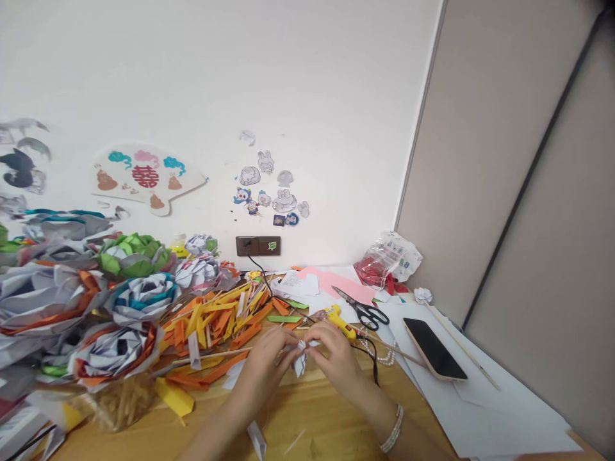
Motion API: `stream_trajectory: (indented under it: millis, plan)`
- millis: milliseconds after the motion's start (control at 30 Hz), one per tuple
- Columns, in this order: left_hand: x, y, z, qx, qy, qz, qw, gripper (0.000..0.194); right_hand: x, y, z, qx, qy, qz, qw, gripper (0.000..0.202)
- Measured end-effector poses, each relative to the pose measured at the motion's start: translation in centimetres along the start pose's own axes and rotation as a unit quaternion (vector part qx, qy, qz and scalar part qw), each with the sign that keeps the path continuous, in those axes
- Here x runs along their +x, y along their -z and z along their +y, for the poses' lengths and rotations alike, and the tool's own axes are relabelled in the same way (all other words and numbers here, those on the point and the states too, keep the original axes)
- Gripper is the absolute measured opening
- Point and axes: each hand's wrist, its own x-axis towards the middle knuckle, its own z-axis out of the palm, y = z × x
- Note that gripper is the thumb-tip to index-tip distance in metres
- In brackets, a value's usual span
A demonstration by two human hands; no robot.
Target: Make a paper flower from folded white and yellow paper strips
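Note:
My left hand (270,360) and my right hand (337,358) meet above the wooden table. Between them is a small folded white paper piece (300,363), pinched by the fingertips of both hands. A thin stick (391,346) runs off to the right behind my right hand; whether it joins the paper, I cannot tell. Just beyond that hand lies a yellow glue gun (341,322) with a black cable. Orange and yellow folded paper strips (221,320) are heaped beyond my left hand.
Large paper flowers (115,346) crowd the left side. Black-handled scissors (362,308), a bead string (387,355) and a plastic bag (389,259) lie toward the back right. A phone (435,349) rests on white paper sheets (504,416) at right. The wall (336,96) closes off the back.

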Motion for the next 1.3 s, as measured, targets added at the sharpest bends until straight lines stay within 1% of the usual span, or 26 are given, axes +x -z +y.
stream_trajectory:
  millis: [133, 233, 300, 400, 567, 667, 733, 767, 800, 867, 933, 967, 1033, 1133, 1200, 1300]
  plan:
    - [-0.1, 0.1, -0.1, 0.021, -0.088, 0.041, 0.995, 0.002, -0.2, 0.2, -0.2, -0.027, 0.049, 0.015, 0.998, 0.007]
    - [-0.1, 0.3, 0.2, 0.038, -0.121, 0.054, 0.99, 0.003, -0.2, 0.3, -0.4, -0.038, 0.071, 0.021, 0.997, 0.011]
    - [-0.1, 0.4, 0.4, 0.046, -0.129, 0.057, 0.989, 0.005, -0.3, 0.3, -0.5, -0.045, 0.082, 0.027, 0.995, 0.012]
    - [-0.1, 0.5, 0.6, 0.05, -0.125, 0.051, 0.99, 0.006, -0.3, 0.4, -0.4, -0.05, 0.09, 0.032, 0.994, 0.011]
    - [-0.2, 0.6, 0.8, 0.04, -0.108, 0.023, 0.993, 0.008, -0.2, 0.6, -0.4, -0.058, 0.084, 0.016, 0.995, 0.011]
    - [0.0, 0.7, 1.0, 0.019, -0.067, -0.008, 0.998, 0.01, 0.1, 1.0, -0.7, -0.047, 0.064, -0.009, 0.997, 0.009]
    - [0.2, 0.7, 1.0, -0.014, -0.003, -0.038, 0.999, 0.011, 0.4, 1.2, -0.8, -0.028, 0.032, -0.049, 0.998, 0.006]
    - [0.3, 0.6, 0.9, -0.041, 0.034, -0.055, 0.997, 0.011, 0.5, 1.3, -0.8, -0.015, 0.005, -0.072, 0.997, 0.005]
    - [0.3, 0.5, 0.7, -0.075, 0.072, -0.075, 0.992, 0.013, 0.5, 1.3, -0.8, 0.002, -0.033, -0.093, 0.995, 0.005]
    - [0.3, 0.3, 0.0, -0.156, 0.137, -0.121, 0.971, 0.017, 0.5, 1.2, -0.5, 0.055, -0.127, -0.134, 0.981, 0.006]
    - [0.2, -0.2, -0.8, -0.229, 0.186, -0.164, 0.941, 0.024, 0.2, 1.0, 0.1, 0.111, -0.211, -0.168, 0.957, 0.006]
    - [0.1, -0.4, -1.2, -0.25, 0.204, -0.179, 0.929, 0.027, 0.1, 0.8, 0.4, 0.131, -0.238, -0.185, 0.944, 0.007]
    - [-0.2, -0.8, -1.8, -0.254, 0.231, -0.199, 0.918, 0.029, -0.3, 0.3, 1.2, 0.147, -0.271, -0.209, 0.928, 0.009]
    - [-0.5, -1.3, -2.3, -0.23, 0.244, -0.22, 0.916, 0.033, -0.7, -0.3, 2.1, 0.156, -0.312, -0.219, 0.911, 0.008]
    - [-0.6, -1.4, -2.5, -0.229, 0.245, -0.227, 0.915, 0.035, -0.8, -0.6, 2.2, 0.156, -0.325, -0.21, 0.909, 0.008]
    - [-0.6, -1.4, -2.6, -0.222, 0.245, -0.223, 0.917, 0.035, -0.8, -0.8, 1.9, 0.127, -0.321, -0.194, 0.918, 0.008]
